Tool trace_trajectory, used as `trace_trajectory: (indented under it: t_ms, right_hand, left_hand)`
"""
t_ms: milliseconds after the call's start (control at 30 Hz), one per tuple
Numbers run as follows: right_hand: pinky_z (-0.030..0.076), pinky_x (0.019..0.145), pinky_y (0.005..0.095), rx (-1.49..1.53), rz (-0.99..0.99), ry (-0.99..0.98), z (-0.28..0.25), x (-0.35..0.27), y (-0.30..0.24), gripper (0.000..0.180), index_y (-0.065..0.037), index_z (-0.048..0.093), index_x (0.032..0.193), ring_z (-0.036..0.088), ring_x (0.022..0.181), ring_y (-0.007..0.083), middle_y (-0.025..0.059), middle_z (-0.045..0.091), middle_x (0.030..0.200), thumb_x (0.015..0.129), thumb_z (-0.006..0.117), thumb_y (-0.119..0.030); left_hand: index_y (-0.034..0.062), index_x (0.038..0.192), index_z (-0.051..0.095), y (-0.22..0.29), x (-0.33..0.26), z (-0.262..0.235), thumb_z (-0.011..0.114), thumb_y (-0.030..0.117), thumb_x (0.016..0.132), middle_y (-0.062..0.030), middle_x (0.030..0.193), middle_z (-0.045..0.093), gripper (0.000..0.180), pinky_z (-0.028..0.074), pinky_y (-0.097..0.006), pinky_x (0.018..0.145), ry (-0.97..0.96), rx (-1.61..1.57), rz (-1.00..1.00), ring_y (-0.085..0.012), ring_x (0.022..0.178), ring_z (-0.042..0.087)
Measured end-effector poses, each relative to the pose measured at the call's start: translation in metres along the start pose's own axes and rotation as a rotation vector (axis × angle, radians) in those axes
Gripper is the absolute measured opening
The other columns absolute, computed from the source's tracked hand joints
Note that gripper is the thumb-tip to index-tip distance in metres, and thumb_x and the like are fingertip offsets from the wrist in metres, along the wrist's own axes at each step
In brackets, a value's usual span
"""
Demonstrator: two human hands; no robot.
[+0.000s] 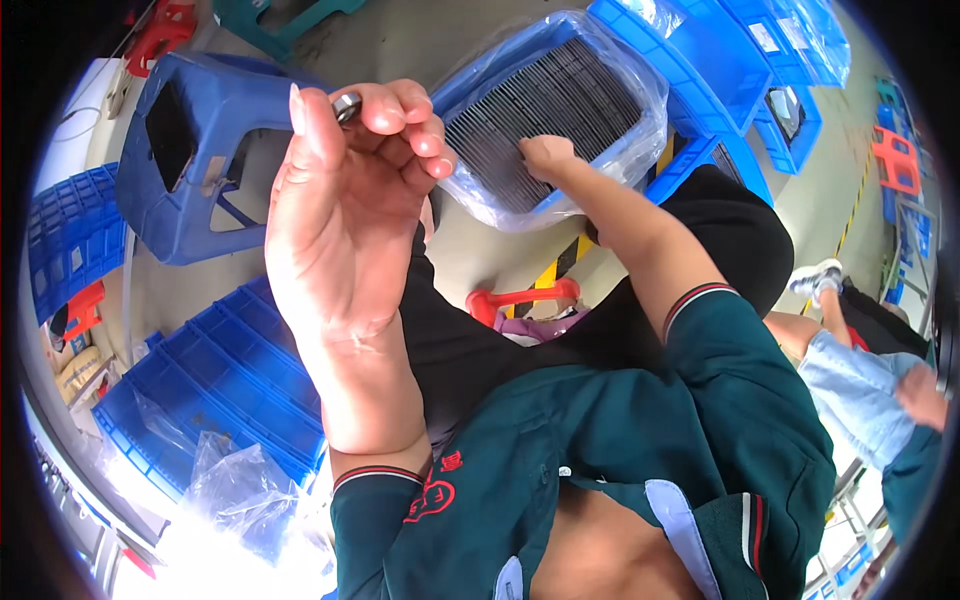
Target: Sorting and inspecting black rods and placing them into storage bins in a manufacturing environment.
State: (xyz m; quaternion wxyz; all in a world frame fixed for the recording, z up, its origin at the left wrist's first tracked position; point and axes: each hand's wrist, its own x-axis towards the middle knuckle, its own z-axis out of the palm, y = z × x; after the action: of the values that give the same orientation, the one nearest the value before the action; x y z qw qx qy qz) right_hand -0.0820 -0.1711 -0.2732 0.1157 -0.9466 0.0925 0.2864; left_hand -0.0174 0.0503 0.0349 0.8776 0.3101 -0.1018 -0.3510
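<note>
My left hand [350,210] is raised in front of me, palm toward me, its fingers curled. Between its thumb and index finger it pinches a small shiny metal ring [347,107]. My right hand [547,157] reaches down into a blue bin [505,65] lined with clear plastic. Its fingers are closed at the tightly packed rows of thin dark metal pieces [560,95]; whatever they grip is too small or hidden to make out.
A blue plastic stool [215,165] bearing a dark rectangular thing stands at the left. More blue crates [710,60] are at the upper right, and a large blue crate [225,375] lies lower left beside clear plastic wrap [245,490]. Another person [860,380] is at the right.
</note>
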Motion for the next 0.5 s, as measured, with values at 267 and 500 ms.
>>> trace_trajectory:
  t_ms: [267,500]
  right_hand:
    - [0.049,0.071,0.0444,-0.179,-0.113,0.171,-0.136,-0.017,0.093,0.018,-0.009,0.059,0.089,0.062,0.085,0.0349,0.0152,0.064,0.086,0.078,0.06,-0.023]
    - [0.048,0.071,0.0414,-0.014,0.186,0.408,-0.173,-0.102,0.246,0.019,-0.011,0.059,0.092,0.061,0.086,0.0315,0.0115,0.064,0.087,0.08,0.06,-0.026]
  left_hand:
    - [0.0015,0.085,0.054,-0.014,0.013,0.011,0.046,0.039,0.094,-0.0102,0.088,0.052,0.039,0.043,-0.032,0.072,0.042,0.006,-0.07,-0.0187,0.078,0.049]
    - [0.0052,0.089,0.048,-0.045,0.031,0.03,0.044,0.037,0.095,-0.0056,0.091,0.041,0.033,0.035,-0.03,0.074,0.01,0.101,-0.201,-0.0167,0.08,0.037]
